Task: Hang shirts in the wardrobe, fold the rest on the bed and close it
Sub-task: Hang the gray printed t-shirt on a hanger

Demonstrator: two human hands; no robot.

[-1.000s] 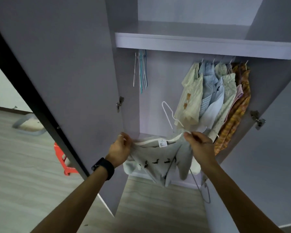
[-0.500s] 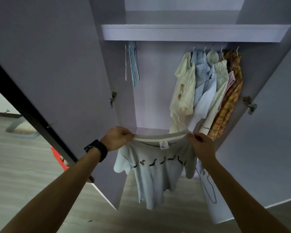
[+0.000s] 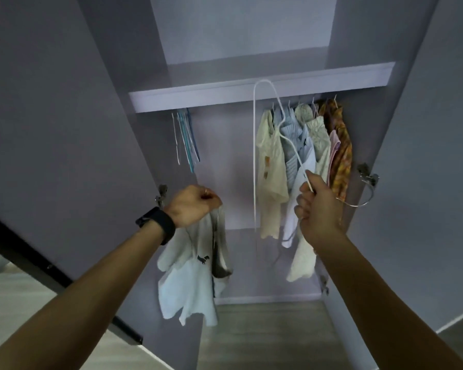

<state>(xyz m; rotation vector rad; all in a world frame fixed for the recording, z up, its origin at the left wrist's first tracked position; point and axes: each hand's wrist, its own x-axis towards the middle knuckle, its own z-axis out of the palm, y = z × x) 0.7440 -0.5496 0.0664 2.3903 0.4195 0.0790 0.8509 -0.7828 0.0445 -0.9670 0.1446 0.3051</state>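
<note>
Wardrobe (image 3: 251, 94) doors stand open. Left hand (image 3: 191, 205): fingers clenched round the bunched top of a pale T-shirt (image 3: 190, 279), which hangs limp before the lower compartment (small dark print visible). Right hand (image 3: 318, 209): fingers grasping a white hanger (image 3: 255, 156), raised in front of hung shirts (image 3: 302, 156). Spare hangers (image 3: 186, 140) hang at the rail's left.

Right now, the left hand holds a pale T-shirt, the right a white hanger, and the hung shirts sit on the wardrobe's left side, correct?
Not quite: the head view shows the hung shirts on the wardrobe's right side. The rest stands: left hand holding the pale T-shirt, right hand the white hanger.
</note>
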